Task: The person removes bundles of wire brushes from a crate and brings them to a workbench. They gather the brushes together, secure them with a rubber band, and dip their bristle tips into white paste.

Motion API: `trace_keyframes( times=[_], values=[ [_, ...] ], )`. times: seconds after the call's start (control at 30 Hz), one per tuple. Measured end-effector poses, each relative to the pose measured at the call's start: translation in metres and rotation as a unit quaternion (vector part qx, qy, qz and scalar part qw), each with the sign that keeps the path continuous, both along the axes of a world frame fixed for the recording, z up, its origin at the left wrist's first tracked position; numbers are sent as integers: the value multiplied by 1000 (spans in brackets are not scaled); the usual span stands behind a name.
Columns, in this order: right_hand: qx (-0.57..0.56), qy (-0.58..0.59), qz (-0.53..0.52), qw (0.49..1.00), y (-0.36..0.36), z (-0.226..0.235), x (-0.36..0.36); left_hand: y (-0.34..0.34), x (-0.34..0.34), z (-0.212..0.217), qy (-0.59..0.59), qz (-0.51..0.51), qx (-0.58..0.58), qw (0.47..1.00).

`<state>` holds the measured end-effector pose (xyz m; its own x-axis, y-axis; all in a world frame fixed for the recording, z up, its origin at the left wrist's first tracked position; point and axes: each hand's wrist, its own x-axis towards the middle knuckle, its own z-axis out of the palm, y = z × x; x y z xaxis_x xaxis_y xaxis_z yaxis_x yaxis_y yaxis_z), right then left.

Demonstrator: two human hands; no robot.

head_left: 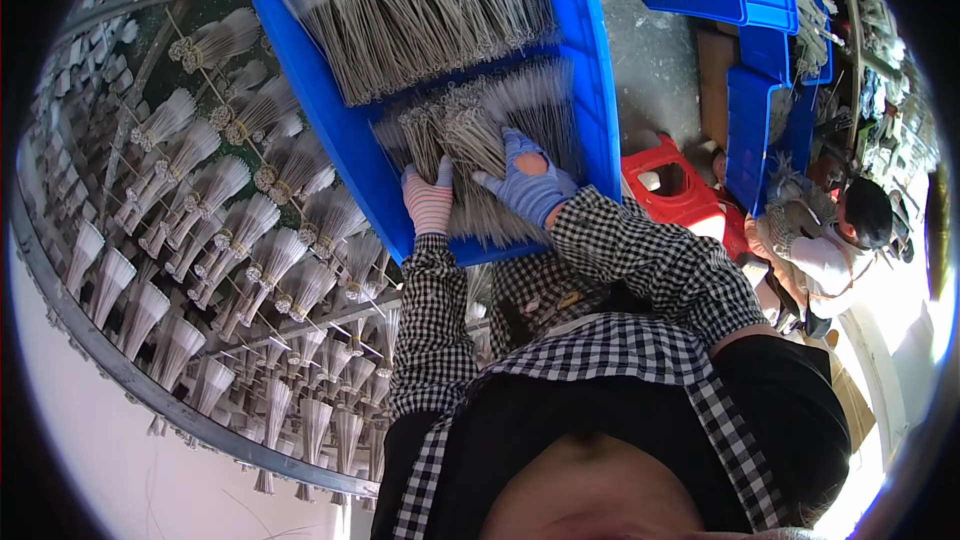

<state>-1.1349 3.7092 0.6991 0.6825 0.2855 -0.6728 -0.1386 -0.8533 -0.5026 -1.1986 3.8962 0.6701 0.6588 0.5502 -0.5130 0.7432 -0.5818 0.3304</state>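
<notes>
My left hand (430,202), in a pink-and-white striped glove, presses against the left side of a bundle of thin twisted-wire brushes (470,145). On the bundle's right side is my right hand (532,180), in a blue striped glove with a hole on its back. Its thumb and fingers clasp the wires, and the fingertips are partly hidden among them. The looped wire ends point away from me, while the pale bristle ends lie toward my body. All this is inside a blue plastic crate (598,70). A row of similar brushes (430,15) fills the crate's far half.
To the left, a round metal rack (215,437) carries many hanging bunches of brushes (275,210). A red plastic stool (668,180) stands right of the crate. Further right are stacked blue bins (750,130) and another person (825,250) sitting nearby.
</notes>
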Motion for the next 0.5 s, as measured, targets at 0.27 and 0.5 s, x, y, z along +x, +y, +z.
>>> trace_keyframes(
  times=[0.27,0.5],
  values=[
    [-30,59,-43,997,-13,11,19,25,10,3,10,66,-155,986],
    [47,165,-39,984,-21,0,51,17,16,13,17,101,-179,978]
  ],
)
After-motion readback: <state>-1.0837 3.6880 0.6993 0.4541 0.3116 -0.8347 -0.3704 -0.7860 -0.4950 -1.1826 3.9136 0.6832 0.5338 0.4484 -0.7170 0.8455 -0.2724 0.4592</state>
